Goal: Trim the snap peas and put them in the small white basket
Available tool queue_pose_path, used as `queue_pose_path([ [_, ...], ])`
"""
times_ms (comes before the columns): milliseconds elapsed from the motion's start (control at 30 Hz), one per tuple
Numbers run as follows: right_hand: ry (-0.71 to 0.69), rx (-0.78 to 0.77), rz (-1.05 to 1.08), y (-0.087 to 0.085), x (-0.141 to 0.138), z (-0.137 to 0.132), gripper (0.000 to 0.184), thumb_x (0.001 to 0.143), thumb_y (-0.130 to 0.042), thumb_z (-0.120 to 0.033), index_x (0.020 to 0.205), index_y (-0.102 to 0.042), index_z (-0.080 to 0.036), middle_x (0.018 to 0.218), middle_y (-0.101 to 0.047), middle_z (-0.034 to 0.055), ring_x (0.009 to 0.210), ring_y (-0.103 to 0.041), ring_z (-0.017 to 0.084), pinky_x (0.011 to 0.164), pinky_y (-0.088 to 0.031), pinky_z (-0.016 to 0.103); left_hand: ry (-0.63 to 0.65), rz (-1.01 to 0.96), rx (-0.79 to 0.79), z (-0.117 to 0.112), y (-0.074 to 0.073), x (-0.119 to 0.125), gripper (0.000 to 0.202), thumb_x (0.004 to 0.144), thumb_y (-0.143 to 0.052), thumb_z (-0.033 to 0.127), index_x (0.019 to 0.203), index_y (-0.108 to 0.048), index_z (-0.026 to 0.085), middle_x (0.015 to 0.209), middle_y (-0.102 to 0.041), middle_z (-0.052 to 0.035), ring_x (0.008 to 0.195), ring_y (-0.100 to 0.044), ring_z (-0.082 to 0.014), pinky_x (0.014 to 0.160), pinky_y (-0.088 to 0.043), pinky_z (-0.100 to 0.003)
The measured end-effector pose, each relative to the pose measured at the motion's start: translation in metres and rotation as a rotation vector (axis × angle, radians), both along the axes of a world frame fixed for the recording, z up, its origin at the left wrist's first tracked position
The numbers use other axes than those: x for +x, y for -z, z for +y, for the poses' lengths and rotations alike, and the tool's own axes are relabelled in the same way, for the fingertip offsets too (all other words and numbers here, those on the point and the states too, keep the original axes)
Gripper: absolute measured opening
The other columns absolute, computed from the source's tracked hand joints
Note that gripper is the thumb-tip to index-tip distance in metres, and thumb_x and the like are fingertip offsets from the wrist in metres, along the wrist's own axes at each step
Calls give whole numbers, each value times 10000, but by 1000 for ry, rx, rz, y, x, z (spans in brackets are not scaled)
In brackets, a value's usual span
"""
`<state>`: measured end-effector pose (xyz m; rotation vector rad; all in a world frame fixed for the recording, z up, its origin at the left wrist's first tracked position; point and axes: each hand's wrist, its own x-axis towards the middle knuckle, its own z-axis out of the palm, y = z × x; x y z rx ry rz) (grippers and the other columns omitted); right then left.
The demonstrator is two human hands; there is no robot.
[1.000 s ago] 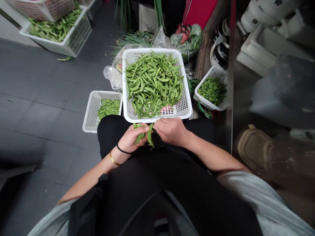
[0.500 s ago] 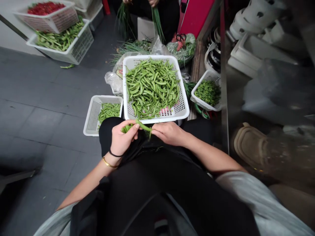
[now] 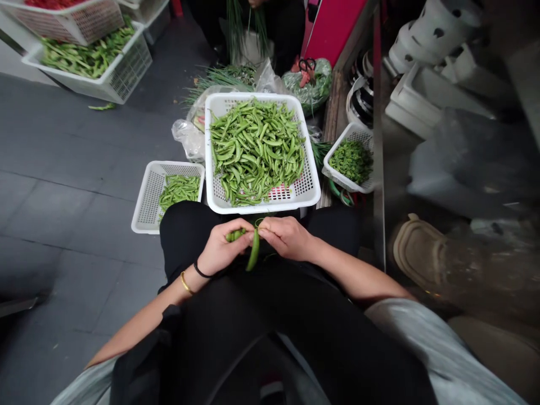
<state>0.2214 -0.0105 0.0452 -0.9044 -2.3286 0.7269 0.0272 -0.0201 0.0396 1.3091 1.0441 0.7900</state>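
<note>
Over my black-clad lap, my left hand [image 3: 221, 251] is closed round a small bunch of green pea pods [image 3: 235, 234]. My right hand [image 3: 283, 236] pinches the top end of one pea pod [image 3: 253, 251], which hangs down between the two hands. Just in front of my knees stands a large white basket [image 3: 311, 185] heaped with green pods. A smaller white basket [image 3: 147, 202] with a few pods in it sits on the floor to its left.
A small white basket of green trimmings [image 3: 350, 163] stands at the right beside a metal cabinet edge [image 3: 377, 169]. Two more baskets [image 3: 113, 79] with green pods and red produce are at far left. Another person handles green stalks [image 3: 236, 22] at the top. Plastic bags lie behind.
The single pod, held level between my hands half a second ago, now hangs downward from my right fingers. Both hands have drawn slightly closer to my body.
</note>
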Motion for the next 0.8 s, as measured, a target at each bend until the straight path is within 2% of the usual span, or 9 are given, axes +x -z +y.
queue_pose_path([
  [100, 50, -1, -27, 7, -6, 0, 263, 945, -347, -252, 769, -521, -166, 673, -569, 25, 604, -488, 112, 587, -363, 232, -29, -128, -154, 4, 3, -2, 199, 741, -689, 324, 802, -652, 139, 600, -578, -4, 451, -432, -75, 429, -319, -193],
  [233, 72, -83, -29, 5, -12, 8, 269, 936, -361, -268, 742, -519, -171, 678, -575, 28, 616, -501, 113, 609, -379, 230, -29, -105, -128, 10, 4, -2, 197, 633, -782, 257, 710, -652, 130, 543, -555, 12, 459, -440, -69, 446, -348, -184],
  [400, 115, -265, 24, 1, 7, 12, 287, 945, -373, -265, 763, -572, -166, 632, -588, 0, 593, -534, 92, 617, -410, 202, -265, -372, -214, 16, 16, -13, 198, 689, -744, 283, 763, -649, 126, 422, -463, 41, 359, -354, -52, 356, -248, -166],
  [467, 87, -315, -59, 1, 23, 9, 287, 946, -387, -275, 808, -611, -158, 690, -633, 19, 640, -577, 100, 644, -428, 206, -366, -486, -217, 21, 20, -22, 175, 689, -731, 265, 745, -633, 131, 424, -478, 35, 348, -370, -56, 343, -253, -161],
  [533, 10, -336, -239, -1, 37, 5, 255, 932, -429, -288, 911, -646, -157, 829, -673, 55, 737, -618, 123, 686, -439, 223, -402, -574, -227, 26, 22, -32, 156, 694, -699, 260, 689, -611, 131, 457, -534, 9, 340, -394, -61, 331, -274, -163],
  [600, -77, -338, -479, -7, 46, 6, 260, 879, -532, -325, 1053, -645, -168, 953, -678, 83, 800, -635, 156, 689, -434, 240, -374, -650, -286, 30, 23, -38, 166, 688, -666, 271, 639, -588, 133, 530, -602, -27, 360, -447, -79, 322, -302, -170],
  [667, -124, -343, -674, -16, 50, 17, 363, 817, -618, -378, 1123, -633, -185, 948, -687, 80, 774, -637, 172, 652, -413, 242, -299, -703, -398, 31, 23, -40, 151, 665, -655, 278, 675, -599, 138, 596, -644, -47, 417, -524, -118, 326, -346, -182],
  [733, -114, -329, -760, -20, 47, 39, 327, 847, -571, -432, 1038, -671, -186, 854, -698, 63, 719, -627, 162, 623, -386, 235, -224, -713, -496, 30, 24, -37, 210, 649, -666, 261, 820, -632, 145, 650, -671, -56, 475, -576, -153, 342, -395, -202],
  [800, -49, -258, -815, -14, 36, 68, 362, 934, -423, -419, 920, -687, -171, 816, -698, 68, 720, -621, 154, 631, -375, 234, -153, -711, -543, 28, 25, -33, 284, 654, -686, 240, 916, -628, 149, 668, -668, -51, 479, -575, -150, 362, -430, -217],
])
